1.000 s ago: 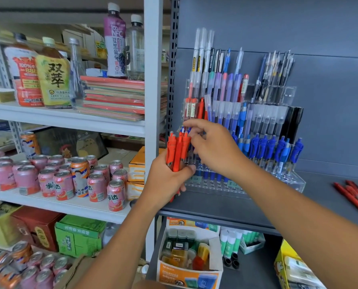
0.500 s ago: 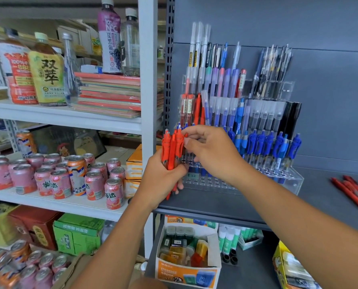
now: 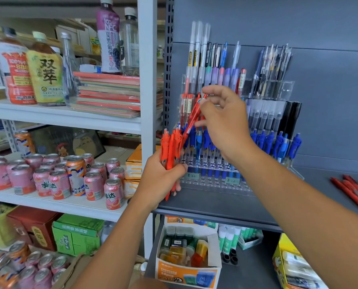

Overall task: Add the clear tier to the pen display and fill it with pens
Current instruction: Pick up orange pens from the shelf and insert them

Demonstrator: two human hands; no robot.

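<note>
Our left hand point(image 3: 163, 176) is gripping a bundle of red pens point(image 3: 170, 147) at the grey shelf point(image 3: 257, 203)'s left edge. Just above it, our right hand point(image 3: 226, 122) is pinching a tilted red pen point(image 3: 191, 119) against the pen display point(image 3: 211, 184).

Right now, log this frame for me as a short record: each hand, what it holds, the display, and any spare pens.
left hand: grips bundle of red pens, held upright
right hand: pinches single red pen, tilted, in front of the display
pen display: clear, tiered, standing on grey shelf
blue pens: upright in a lower row of the display
loose red pens: lying on the shelf, right of the display
</note>
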